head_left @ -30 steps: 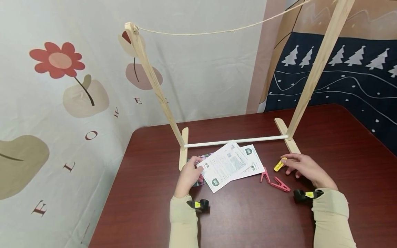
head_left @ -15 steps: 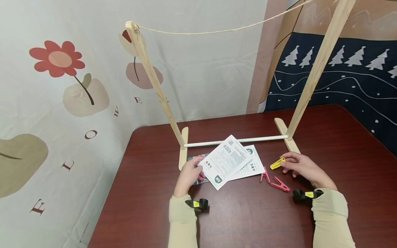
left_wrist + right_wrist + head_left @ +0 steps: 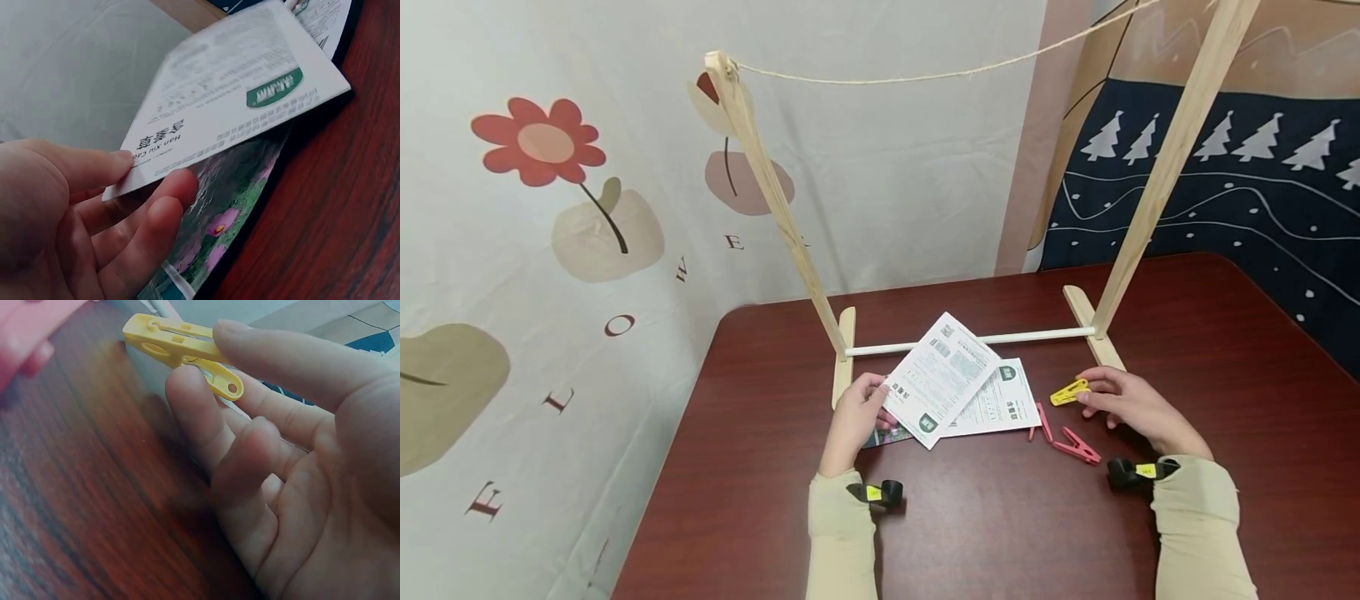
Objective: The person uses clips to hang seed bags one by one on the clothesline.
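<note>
My left hand [image 3: 859, 417] pinches a white printed card [image 3: 945, 377] by one corner, thumb on top and fingers below. In the left wrist view the card [image 3: 231, 94] is tilted up, with a picture card [image 3: 222, 222] of pink flowers lying under it. Partly covered by the held card, a second white printed card [image 3: 1011, 400] rests on the table. My right hand [image 3: 1127, 408] holds a yellow clothespin [image 3: 1067, 392] by its handle end. Close up in the right wrist view, thumb and fingers grip the clothespin [image 3: 181, 347] just over the tabletop, its nose pointing away from the palm.
Two pink clothespins [image 3: 1078, 447] lie on the dark red table [image 3: 1000, 533] between the hands. Behind stands a wooden frame with a left post [image 3: 775, 196], a right post [image 3: 1172, 167], a white crossbar [image 3: 1037, 337] and a slack string [image 3: 865, 82] across the top.
The left hand's card has turned and shifted up and left, uncovering more of the card beneath. The right hand has lifted the yellow clothespin slightly and turned it towards the left.
</note>
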The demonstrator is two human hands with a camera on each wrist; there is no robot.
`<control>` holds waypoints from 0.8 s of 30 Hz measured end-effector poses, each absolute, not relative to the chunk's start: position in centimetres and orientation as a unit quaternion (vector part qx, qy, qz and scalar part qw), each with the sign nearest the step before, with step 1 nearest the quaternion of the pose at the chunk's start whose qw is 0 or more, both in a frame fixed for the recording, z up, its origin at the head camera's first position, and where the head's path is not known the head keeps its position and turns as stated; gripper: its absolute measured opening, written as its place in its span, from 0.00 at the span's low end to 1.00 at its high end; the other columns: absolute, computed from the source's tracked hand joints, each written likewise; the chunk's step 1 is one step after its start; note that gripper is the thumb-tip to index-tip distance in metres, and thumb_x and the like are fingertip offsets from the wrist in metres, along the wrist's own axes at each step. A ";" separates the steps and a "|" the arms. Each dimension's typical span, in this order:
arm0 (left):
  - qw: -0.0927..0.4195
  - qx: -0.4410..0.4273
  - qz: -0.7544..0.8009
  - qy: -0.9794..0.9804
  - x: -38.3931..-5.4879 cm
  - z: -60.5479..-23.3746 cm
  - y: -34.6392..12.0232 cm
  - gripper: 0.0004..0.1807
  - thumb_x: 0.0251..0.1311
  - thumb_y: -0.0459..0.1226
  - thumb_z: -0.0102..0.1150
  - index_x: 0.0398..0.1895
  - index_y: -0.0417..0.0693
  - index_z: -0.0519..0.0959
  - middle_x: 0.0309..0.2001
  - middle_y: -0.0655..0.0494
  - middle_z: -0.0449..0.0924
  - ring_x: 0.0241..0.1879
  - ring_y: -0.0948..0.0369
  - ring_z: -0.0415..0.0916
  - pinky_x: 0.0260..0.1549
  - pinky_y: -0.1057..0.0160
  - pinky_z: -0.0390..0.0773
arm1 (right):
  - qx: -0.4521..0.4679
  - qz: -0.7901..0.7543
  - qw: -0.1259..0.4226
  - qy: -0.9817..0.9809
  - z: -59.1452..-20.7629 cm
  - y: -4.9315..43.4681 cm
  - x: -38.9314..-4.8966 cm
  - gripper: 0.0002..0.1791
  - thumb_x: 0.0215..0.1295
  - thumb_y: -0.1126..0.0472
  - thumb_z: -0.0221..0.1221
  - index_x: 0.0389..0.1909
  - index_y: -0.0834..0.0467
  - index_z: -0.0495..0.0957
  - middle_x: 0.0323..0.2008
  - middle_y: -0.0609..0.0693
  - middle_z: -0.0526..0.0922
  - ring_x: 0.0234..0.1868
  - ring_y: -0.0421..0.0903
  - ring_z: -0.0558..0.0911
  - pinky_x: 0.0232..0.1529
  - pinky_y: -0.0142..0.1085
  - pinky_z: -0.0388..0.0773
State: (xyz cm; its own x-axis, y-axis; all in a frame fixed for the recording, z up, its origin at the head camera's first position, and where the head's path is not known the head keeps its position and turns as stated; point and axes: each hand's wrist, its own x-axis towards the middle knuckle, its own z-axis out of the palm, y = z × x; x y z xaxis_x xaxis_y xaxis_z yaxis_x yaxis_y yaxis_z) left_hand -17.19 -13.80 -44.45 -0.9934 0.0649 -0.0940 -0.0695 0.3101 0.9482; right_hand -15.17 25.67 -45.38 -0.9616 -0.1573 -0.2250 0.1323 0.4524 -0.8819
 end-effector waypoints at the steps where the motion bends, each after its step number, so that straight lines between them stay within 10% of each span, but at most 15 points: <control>1: 0.061 0.000 0.588 0.807 -17.2 -44.5 -13.8 0.09 0.63 0.34 0.47 0.44 0.40 0.70 0.30 0.46 0.75 0.20 0.55 0.77 0.19 0.61 0.78 | -0.010 -0.522 0.139 0.842 -45.4 25.7 -15.2 0.31 0.55 0.49 0.60 0.55 0.62 0.64 0.41 0.60 0.77 0.31 0.47 0.79 0.22 0.35 0.73; 24: 0.096 0.054 0.676 0.728 -17.2 -43.9 -14.2 0.16 0.62 0.27 0.44 0.52 0.42 0.58 0.44 0.40 0.72 0.31 0.44 0.78 0.30 0.51 0.78 | -0.005 -0.530 0.149 0.835 -45.3 25.7 -15.0 0.31 0.58 0.46 0.56 0.57 0.61 0.65 0.35 0.57 0.80 0.33 0.47 0.78 0.25 0.35 0.76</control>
State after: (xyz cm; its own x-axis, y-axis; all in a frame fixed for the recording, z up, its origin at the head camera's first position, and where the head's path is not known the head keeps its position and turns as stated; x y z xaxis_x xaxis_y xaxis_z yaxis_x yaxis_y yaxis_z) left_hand -17.17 -14.19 -43.94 -0.9755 0.2095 -0.0672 -0.0516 0.0790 0.9955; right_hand -15.05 25.71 -45.34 -0.9556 -0.1665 -0.2432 0.1491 0.4388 -0.8861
